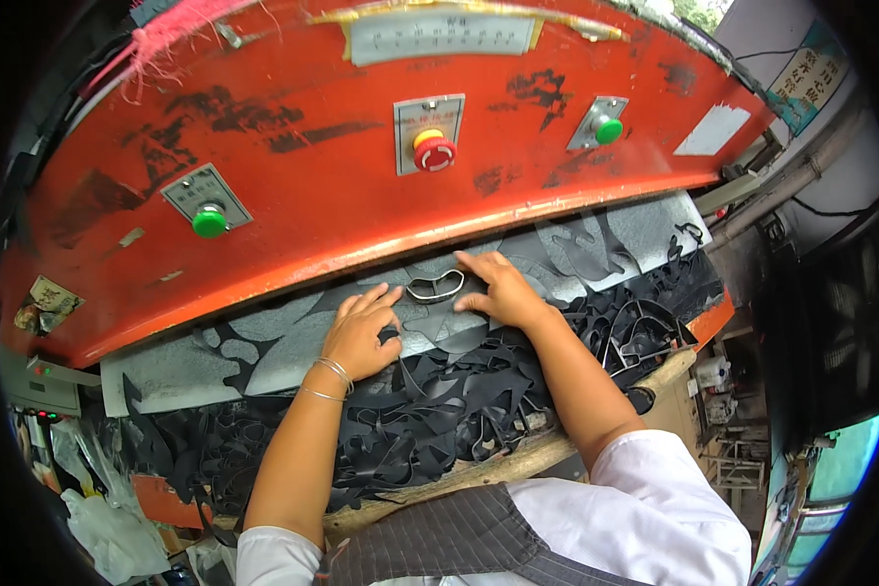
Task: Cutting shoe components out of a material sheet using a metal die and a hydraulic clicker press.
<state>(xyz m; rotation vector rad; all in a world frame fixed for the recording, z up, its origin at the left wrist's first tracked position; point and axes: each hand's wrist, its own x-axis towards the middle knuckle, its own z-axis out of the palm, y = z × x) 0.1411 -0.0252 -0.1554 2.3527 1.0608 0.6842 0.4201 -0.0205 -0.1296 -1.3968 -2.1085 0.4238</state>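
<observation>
At the far left a green push button [208,221] sits on the red machine head [293,195] that arches over the whole bench. Below it, a grey sheet [176,371] with shapes already cut out of it lies on the bench, and a tangle of black offcut strips [430,410] is heaped along the near edge. The left hand [361,332], thin bangles [330,376] at its wrist, lies palm down on the sheet with fingers loosely spread, the fingertips just beside a metal cutting die [436,286]. The die, a closed steel loop, rests flat on the sheet under the edge of the machine head, between the two hands. Above it a red mushroom stop button [434,152] stands out from the panel. The right hand [503,290] presses down beside the die, its fingers together and seemingly touching the die's right end, though contact is hard to confirm. Further right are another green button [607,129] and spare metal dies [645,337] lying among the black scraps
</observation>
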